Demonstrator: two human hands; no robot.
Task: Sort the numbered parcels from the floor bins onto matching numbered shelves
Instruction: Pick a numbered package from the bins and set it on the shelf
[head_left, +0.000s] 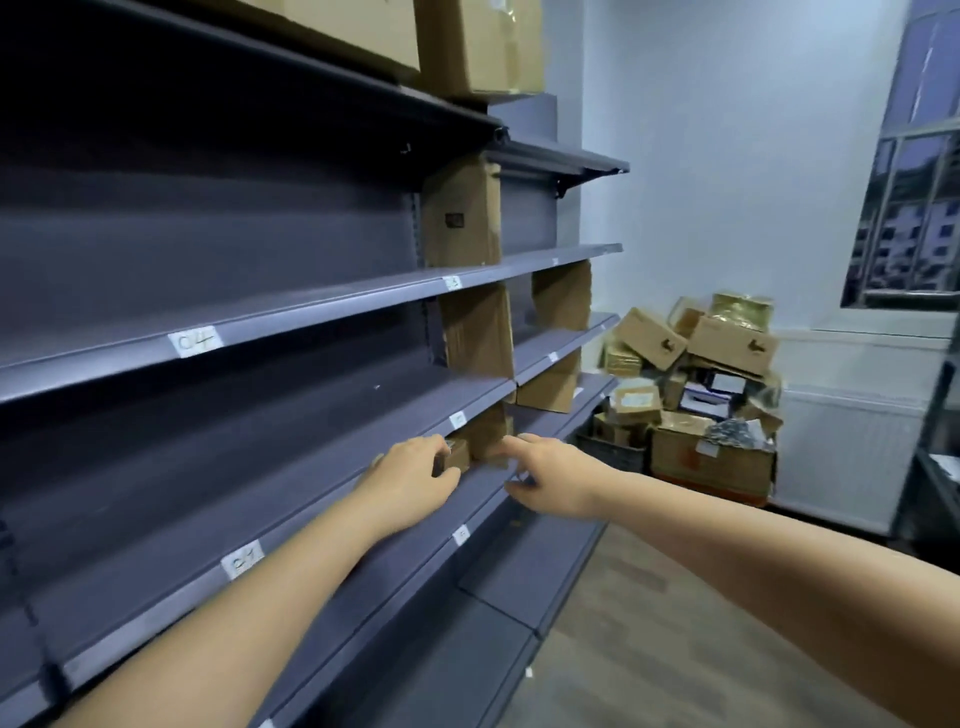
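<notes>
A small brown parcel (456, 455) sits on the grey shelf (291, 525) that carries a white label reading 01 (242, 559). My left hand (410, 480) holds this parcel from the left, fingers curled round its near end. Just right of it stands a taller cardboard divider (488, 431). My right hand (550, 480) reaches toward the divider's right side with fingers stretched out, holding nothing. One shelf higher there is a label reading 04 (196, 340).
Cardboard dividers (475, 332) split the shelves into bays. Large boxes (478, 47) stand on the top shelf. A heap of parcels (691, 384) fills bins on the floor by the far wall. A window (909, 171) is at the right; wooden floor (649, 623) lies below.
</notes>
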